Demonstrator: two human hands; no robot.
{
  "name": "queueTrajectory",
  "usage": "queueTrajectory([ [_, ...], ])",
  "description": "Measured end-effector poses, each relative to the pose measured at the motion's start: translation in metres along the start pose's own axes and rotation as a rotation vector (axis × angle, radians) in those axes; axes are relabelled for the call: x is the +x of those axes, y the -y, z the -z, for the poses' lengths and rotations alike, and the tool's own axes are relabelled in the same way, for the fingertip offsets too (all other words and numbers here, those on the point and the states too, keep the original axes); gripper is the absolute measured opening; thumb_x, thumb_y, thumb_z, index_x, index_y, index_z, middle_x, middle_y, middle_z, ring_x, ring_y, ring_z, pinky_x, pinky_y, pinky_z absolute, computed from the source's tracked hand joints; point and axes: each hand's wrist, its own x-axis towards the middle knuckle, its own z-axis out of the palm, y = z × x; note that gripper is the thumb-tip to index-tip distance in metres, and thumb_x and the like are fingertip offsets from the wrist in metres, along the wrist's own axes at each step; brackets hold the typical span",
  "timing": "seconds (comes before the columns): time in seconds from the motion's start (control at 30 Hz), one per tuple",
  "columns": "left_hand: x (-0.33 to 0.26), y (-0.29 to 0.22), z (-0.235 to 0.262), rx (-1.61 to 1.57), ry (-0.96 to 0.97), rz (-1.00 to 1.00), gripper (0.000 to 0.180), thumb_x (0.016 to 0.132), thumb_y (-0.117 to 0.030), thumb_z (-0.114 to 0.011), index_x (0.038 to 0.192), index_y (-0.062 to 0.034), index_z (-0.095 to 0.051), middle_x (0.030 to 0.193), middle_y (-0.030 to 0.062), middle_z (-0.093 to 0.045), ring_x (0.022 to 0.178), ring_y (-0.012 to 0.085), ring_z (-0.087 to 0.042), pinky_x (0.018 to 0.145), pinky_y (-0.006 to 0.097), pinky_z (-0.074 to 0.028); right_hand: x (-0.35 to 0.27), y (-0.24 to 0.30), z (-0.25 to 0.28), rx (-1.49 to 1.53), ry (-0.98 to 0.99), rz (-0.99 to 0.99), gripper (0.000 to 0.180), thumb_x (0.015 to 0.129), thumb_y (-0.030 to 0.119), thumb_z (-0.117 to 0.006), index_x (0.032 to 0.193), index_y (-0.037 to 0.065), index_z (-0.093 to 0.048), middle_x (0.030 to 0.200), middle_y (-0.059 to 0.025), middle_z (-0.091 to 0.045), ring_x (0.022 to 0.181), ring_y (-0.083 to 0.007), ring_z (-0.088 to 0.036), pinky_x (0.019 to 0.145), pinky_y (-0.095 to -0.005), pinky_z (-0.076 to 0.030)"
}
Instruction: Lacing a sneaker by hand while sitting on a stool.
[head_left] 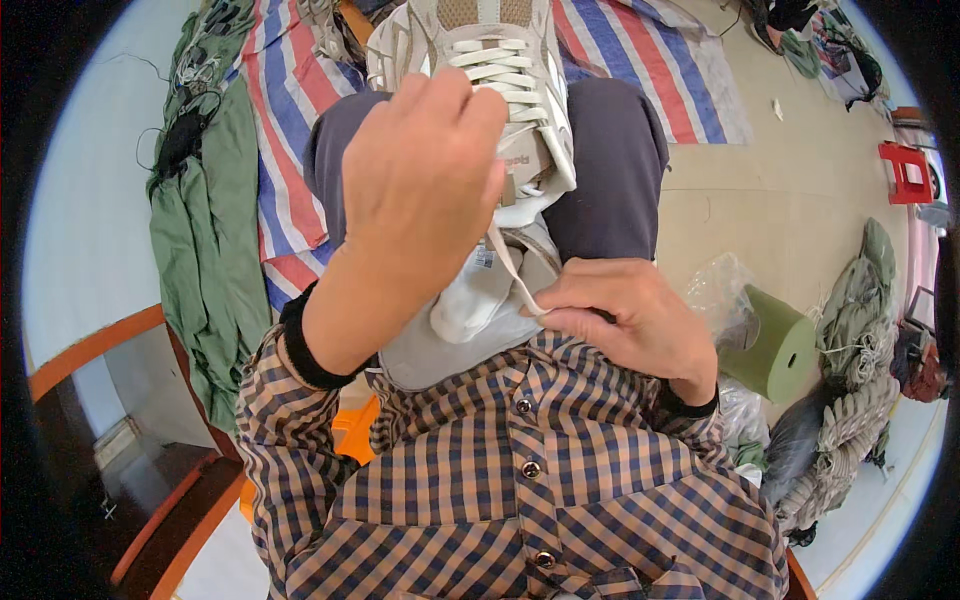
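Observation:
A white and beige lace-up sneaker [550, 125] rests between my knees, its toe pointing away from me and its opening toward me. Flat cream laces [490, 65] criss-cross its front. One free shoelace [511, 265] runs down from the top of the lacing. My right hand [630, 315] pinches the end of that lace between thumb and fingers. Over the left side of the lacing is my left hand [425, 170], its fingers curled closed; the back of the hand hides what they hold. White material [475, 295] shows in the shoe opening. Part of another pale shoe [388, 50] shows beyond my left hand.
Striped red, white and blue sheeting [650, 70] covers floor ahead. Green cloth [205, 250] hangs at the left, by a wooden-edged piece of furniture [95, 350]. On the right are a green roll [775, 345], clear plastic bags [725, 290], bundled cords [845, 420] and a red stool [905, 172].

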Motion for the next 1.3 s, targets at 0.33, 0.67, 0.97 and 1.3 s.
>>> queueTrajectory([
  [0.33, 0.032, -0.005, 0.018, -1.053, 0.211, 0.389, 0.012, 0.089, -0.006, -0.054, 0.100, -0.0031, -0.054, 0.064, -0.0006, -0.053, 0.056, 0.0039, -0.048, 0.051, 0.021, -0.037, -0.005, 0.012, 0.013, 0.109, -0.027, 0.058, 0.013, 0.085, 0.008, -0.064, 0.095, 0.001, -0.065, 0.081, -0.0129, -0.062, 0.074, -0.0301, -0.062, 0.065, -0.0351, -0.048],
  [0.67, -0.057, 0.031, 0.134, -0.942, -0.108, 0.165, 0.024, 0.095, -0.017, -0.054, 0.104, 0.0047, -0.050, 0.078, 0.0060, -0.054, 0.057, 0.0070, -0.049, 0.051, 0.018, -0.038, -0.021, 0.002, 0.046, -0.305, -0.415, -0.071, 0.011, 0.079, 0.000, -0.068, 0.090, 0.001, -0.068, 0.081, -0.0106, -0.063, 0.074, -0.0219, -0.061, 0.067, -0.0303, -0.047],
  [0.97, -0.112, 0.062, 0.097, -0.247, 0.635, 0.703, 0.024, 0.086, -0.008, -0.060, 0.109, -0.0064, -0.056, 0.092, 0.0109, -0.065, 0.071, 0.0176, -0.061, 0.066, 0.029, -0.049, -0.014, -0.008, 0.040, -0.680, -0.396, -0.245, 0.013, 0.081, 0.008, -0.067, 0.093, 0.005, -0.069, 0.084, -0.0109, -0.061, 0.078, -0.0260, -0.061, 0.070, -0.0349, -0.048],
  [1.3, -0.078, 0.027, 0.019, -0.350, -0.047, 0.379, 0.046, 0.078, -0.007, -0.070, 0.122, -0.0088, -0.056, 0.107, 0.0071, -0.062, 0.090, 0.0210, -0.060, 0.077, 0.032, -0.048, 0.015, -0.010, 0.011, -0.355, -0.572, -0.295, 0.020, 0.088, 0.013, -0.064, 0.104, 0.003, -0.064, 0.089, -0.0138, -0.067, 0.077, -0.0246, -0.066, 0.070, -0.0321, -0.050],
])
